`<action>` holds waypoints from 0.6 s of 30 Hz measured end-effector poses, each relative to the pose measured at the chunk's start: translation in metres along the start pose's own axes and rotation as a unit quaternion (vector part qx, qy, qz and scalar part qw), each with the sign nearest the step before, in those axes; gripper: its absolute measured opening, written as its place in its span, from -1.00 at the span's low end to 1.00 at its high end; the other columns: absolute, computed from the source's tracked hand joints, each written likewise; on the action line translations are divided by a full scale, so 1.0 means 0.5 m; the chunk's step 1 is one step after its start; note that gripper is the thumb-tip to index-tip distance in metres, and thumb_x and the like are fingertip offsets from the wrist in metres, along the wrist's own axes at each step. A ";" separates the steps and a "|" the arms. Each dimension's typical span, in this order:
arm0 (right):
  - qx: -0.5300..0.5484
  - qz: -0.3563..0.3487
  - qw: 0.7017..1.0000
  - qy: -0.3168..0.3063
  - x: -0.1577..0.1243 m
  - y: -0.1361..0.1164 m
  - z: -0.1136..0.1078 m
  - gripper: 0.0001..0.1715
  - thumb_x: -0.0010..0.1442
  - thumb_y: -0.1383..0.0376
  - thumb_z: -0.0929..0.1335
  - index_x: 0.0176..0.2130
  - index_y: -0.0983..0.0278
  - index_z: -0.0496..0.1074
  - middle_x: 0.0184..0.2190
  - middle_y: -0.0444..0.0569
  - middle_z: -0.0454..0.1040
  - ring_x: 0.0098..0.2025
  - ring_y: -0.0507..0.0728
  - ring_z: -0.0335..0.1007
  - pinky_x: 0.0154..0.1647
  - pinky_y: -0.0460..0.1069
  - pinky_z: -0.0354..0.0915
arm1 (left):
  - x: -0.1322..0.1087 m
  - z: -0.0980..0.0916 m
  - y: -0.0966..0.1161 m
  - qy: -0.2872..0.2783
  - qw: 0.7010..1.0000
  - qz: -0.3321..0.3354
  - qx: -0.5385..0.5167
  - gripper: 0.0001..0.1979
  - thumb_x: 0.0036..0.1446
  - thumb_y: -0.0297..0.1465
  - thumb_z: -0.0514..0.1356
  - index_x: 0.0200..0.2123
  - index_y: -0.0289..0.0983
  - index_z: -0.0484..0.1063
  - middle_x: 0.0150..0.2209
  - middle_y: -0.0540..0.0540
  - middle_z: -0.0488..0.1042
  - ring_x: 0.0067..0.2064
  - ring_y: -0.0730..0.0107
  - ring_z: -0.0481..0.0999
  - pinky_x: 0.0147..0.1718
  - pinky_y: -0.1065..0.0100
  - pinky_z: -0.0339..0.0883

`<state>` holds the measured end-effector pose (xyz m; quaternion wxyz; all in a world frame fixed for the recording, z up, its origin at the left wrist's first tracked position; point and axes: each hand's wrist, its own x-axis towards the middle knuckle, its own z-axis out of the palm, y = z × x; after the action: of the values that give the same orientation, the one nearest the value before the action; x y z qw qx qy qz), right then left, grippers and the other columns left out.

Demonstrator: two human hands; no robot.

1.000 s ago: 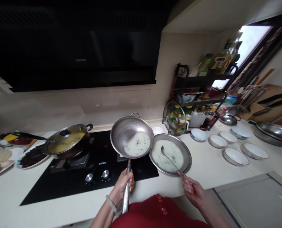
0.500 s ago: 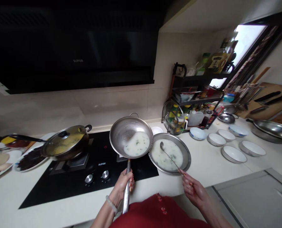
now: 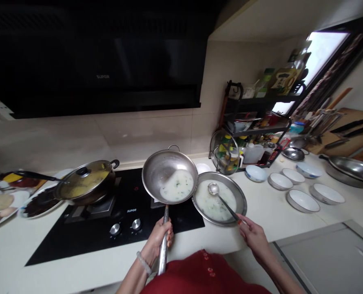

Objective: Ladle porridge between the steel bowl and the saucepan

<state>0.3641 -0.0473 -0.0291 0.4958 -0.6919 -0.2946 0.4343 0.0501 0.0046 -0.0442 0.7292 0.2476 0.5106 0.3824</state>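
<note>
My left hand [image 3: 162, 234] is closed round the metal handle of a steel wok [image 3: 155, 175]. The wok is tilted to the right, its rim at the edge of a wide steel basin [image 3: 242, 200]. White soup with green bits [image 3: 179, 185] lies in the wok's right side, and similar soup [image 3: 207, 204] fills much of the basin. My right hand [image 3: 252, 234] grips the handle of a metal ladle [image 3: 213, 188], whose bowl is over the soup in the basin. Whether the ladle's bowl touches the soup I cannot tell.
A lidded pan [image 3: 86, 181] stands on the left of the black cooktop [image 3: 126, 241]. Beside it are plates of food [image 3: 40, 202]. Several bowls [image 3: 303, 201] are on the right counter, before a black spice rack [image 3: 257, 100] and a glass lid [image 3: 224, 151].
The ladle's bowl has turned and shifted slightly right, showing its shiny round side. My right hand has rotated and moved a little right. Wok and left hand keep nearly the same place.
</note>
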 end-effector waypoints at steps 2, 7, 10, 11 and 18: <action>-0.004 -0.001 1.000 -0.007 -0.002 -0.020 0.001 -0.21 -0.17 0.03 0.41 -0.01 0.42 0.45 -0.75 -0.30 0.07 -0.69 -0.07 -0.10 -0.68 -0.10 -0.21 | 0.001 0.001 0.000 0.001 1.000 0.000 -0.001 -0.66 -0.23 -0.39 0.23 -0.40 -0.17 0.09 -0.70 0.22 0.12 -0.73 0.62 0.06 -0.77 0.53 -0.05; 0.015 -0.005 0.999 -0.042 -0.007 -0.084 0.031 -0.16 -0.15 0.07 0.42 0.07 0.46 0.37 -0.73 -0.31 0.08 -0.67 -0.05 -0.10 -0.67 -0.11 -0.17 | 0.003 0.001 -0.001 -0.009 1.000 0.002 -0.011 -0.64 -0.24 -0.38 0.24 -0.40 -0.17 0.08 -0.70 0.23 0.13 -0.73 0.62 0.07 -0.76 0.55 -0.08; -0.027 -0.046 0.995 -0.088 0.008 -0.104 0.072 -0.26 -0.06 0.09 0.37 0.05 0.44 0.40 -0.73 -0.26 0.14 -0.66 0.00 0.02 -0.66 -0.09 -0.03 | 0.004 0.001 0.000 -0.012 1.000 0.006 -0.012 -0.65 -0.25 -0.39 0.22 -0.42 -0.17 0.07 -0.70 0.22 0.14 -0.73 0.63 0.07 -0.76 0.55 -0.07; -0.055 -0.070 0.991 -0.105 0.015 -0.106 0.088 -0.31 -0.02 0.11 0.35 0.04 0.43 0.42 -0.72 -0.23 0.19 -0.65 0.02 0.08 -0.64 -0.07 0.05 | 0.003 0.002 0.000 -0.012 1.000 0.007 -0.010 -0.66 -0.26 -0.40 0.21 -0.43 -0.18 0.06 -0.70 0.21 0.14 -0.73 0.63 0.07 -0.76 0.55 -0.07; -0.325 -0.264 0.896 -0.145 0.063 -0.113 0.191 -0.53 0.14 0.31 0.23 0.02 0.33 0.47 -0.15 0.14 0.56 -0.06 0.26 0.46 0.01 0.06 0.25 | 0.003 0.001 -0.002 0.002 1.000 0.004 -0.001 -0.70 -0.28 -0.44 0.14 -0.43 -0.17 0.07 -0.71 0.21 0.14 -0.74 0.62 0.05 -0.77 0.55 -0.08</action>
<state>0.2943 0.0391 0.0019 0.2913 -0.6405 -0.6599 0.2633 0.0512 0.0052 -0.0452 0.7268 0.2482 0.5105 0.3868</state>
